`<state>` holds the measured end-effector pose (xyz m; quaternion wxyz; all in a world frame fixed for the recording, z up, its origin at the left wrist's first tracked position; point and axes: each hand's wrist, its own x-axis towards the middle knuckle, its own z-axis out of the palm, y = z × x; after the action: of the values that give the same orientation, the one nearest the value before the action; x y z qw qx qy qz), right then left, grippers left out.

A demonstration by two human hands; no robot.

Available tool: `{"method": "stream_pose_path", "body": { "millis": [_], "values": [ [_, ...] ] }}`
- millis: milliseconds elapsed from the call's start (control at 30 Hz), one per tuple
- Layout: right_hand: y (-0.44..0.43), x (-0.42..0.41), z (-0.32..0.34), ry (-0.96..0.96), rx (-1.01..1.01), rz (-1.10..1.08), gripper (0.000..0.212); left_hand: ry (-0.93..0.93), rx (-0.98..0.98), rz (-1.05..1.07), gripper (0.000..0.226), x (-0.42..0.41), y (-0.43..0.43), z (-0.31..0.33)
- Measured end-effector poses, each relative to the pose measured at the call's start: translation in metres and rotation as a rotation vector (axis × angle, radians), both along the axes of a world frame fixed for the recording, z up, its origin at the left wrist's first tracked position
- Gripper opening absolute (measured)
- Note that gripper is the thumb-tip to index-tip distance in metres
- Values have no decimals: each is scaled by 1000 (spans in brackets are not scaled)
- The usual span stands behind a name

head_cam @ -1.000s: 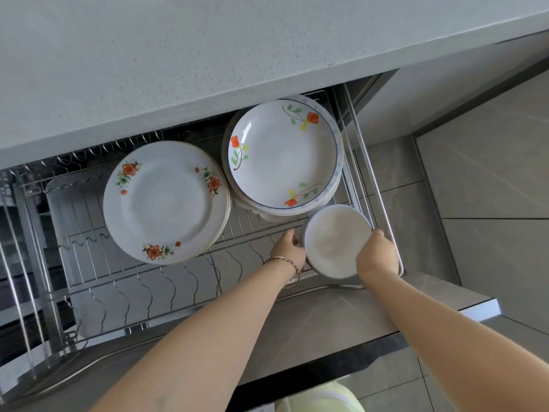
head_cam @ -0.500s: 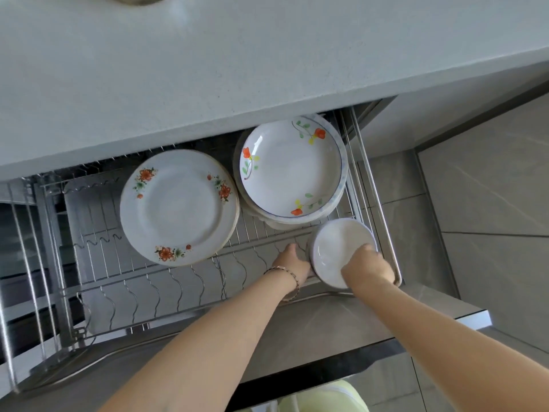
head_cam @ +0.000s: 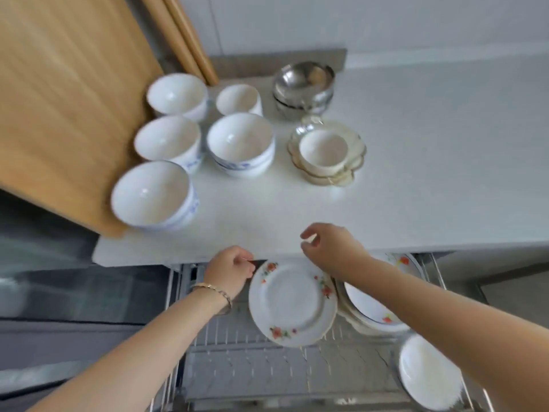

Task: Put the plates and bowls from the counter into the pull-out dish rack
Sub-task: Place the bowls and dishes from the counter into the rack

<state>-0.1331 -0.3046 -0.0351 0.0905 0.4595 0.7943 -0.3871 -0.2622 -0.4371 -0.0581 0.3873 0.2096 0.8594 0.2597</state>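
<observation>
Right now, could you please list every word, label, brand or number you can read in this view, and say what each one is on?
None: no readable text anywhere.
The plates in the pull-out dish rack carry only orange flower prints.
The white bowls on the counter have blue patterns, blurred, not lettering.
The steel bowls show no visible marking.

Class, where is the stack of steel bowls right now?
In the head view, the steel bowls sit at the counter's back, right of the white bowls and behind the scalloped glass dishes.
</observation>
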Motion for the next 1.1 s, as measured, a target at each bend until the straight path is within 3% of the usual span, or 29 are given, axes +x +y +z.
{"method": "stream_pose_path", "body": {
  "millis": [67, 233, 367, 533, 633, 733, 867, 967, 1100],
  "values": [
    [4, -43, 8, 91, -69, -66, 40, 57, 5, 52, 22, -35, -10, 14],
    [19, -153, 11, 359, -588, -583, 48, 103, -40, 29, 26, -88, -26, 16],
    [36, -202, -13, 513, -604, -800, 43, 67, -36, -36, 29, -100, -32, 4],
    [37, -204, -27, 560, -581, -863, 46, -60, -13, -16, 28, -102, -42, -9],
    [27, -178, -22, 480, -543, -834, 43, -132, 25, 15, 22, -97, -46, -7],
    [8, -128, -15, 332, -460, -707, 37, -336, 148, 162, 15, -83, -39, 7],
    [-14, -47, -6, 225, -390, -532, 25, -450, 264, 201, 29, -58, -23, 33],
    [-28, 10, 6, 165, -357, -367, 22, -400, 145, 45, 48, -27, -14, 38],
    [-37, 93, 6, 40, -296, -185, 31, -213, -85, -249, 31, 40, -13, 15]
  ]
}}
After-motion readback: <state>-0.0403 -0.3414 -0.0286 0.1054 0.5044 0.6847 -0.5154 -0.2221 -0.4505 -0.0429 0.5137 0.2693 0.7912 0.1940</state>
